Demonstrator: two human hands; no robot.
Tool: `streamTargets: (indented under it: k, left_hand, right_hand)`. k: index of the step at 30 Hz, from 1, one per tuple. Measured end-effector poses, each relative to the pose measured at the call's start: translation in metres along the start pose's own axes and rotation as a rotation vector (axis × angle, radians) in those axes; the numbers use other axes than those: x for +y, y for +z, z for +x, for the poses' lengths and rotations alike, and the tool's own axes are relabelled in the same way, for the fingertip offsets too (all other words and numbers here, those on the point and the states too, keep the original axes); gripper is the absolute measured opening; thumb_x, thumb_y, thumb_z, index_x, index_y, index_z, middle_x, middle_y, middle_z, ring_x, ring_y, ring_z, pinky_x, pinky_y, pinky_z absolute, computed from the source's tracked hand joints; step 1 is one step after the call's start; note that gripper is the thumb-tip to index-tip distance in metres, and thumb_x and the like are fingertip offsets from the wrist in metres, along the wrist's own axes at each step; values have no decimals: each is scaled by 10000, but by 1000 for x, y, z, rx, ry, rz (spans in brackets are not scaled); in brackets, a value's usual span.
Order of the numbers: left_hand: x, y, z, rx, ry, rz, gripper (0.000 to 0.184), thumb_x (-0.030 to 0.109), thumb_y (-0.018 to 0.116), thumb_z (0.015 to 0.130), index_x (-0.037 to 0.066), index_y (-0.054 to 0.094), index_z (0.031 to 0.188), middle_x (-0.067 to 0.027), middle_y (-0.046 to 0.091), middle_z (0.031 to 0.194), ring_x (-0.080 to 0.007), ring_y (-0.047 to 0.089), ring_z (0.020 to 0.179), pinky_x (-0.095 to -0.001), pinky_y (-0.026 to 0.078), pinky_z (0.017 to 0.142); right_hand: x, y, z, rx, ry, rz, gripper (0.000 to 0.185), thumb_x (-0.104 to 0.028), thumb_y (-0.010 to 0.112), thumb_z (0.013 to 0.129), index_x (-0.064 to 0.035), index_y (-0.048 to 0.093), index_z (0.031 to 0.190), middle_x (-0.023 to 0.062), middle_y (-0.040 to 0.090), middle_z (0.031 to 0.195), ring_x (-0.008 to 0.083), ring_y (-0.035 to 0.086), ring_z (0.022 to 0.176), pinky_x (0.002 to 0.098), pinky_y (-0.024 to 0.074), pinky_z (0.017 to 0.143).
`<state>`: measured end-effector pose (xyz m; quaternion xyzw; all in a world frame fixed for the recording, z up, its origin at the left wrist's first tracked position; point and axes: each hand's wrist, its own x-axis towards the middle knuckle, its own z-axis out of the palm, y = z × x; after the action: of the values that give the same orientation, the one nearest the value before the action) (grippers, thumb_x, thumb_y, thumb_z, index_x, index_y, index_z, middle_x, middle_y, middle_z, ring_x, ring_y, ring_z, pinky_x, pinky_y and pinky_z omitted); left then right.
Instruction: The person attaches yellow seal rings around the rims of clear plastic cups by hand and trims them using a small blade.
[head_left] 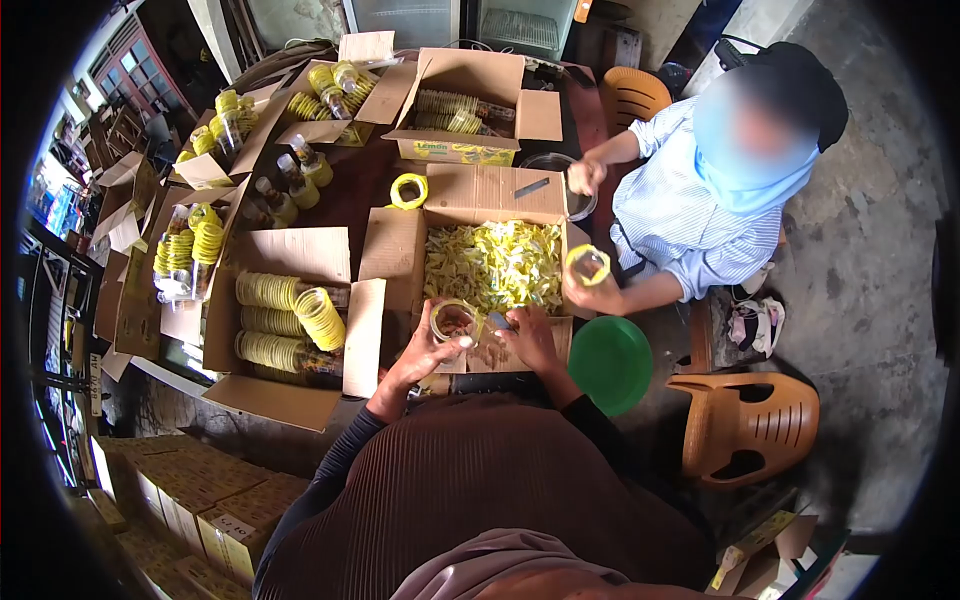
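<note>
My left hand (424, 352) is closed around a clear plastic cup (455, 321) with brownish contents, its mouth facing up. Just to the right, my right hand (532, 338) has its fingers closed on a small greyish object (497, 322) near the cup's rim; its kind is not clear. Both hands are at the near edge of an open cardboard box (393, 255) filled with small yellow-and-white wrapped packets (492, 262). Beyond the box's far left corner sits a cup with a yellow rim (408, 191).
Across the right corner, a co-worker (690, 200) holds a yellow-rimmed cup (588, 266). A green round lid or basin (610, 366) stands beside an orange chair (755, 425). Boxes of stacked yellow-rimmed cups (270, 320) are at left; a lemon-printed carton (460, 150) is behind.
</note>
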<state>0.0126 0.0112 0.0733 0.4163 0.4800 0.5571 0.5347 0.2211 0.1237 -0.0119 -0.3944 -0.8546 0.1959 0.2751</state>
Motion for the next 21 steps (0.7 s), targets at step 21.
streamTargets:
  k: [21]
  left_hand:
    - [-19,-4,11,76,301,790,339,159,473,928,-17,460,1218,-228,468,1163,-424,428,1120,-465,315,1034]
  right_hand:
    - [14,6,5,63,117,342,175,61,620,773,-5,578,930,149,586,855,321,597,791,393,487,707]
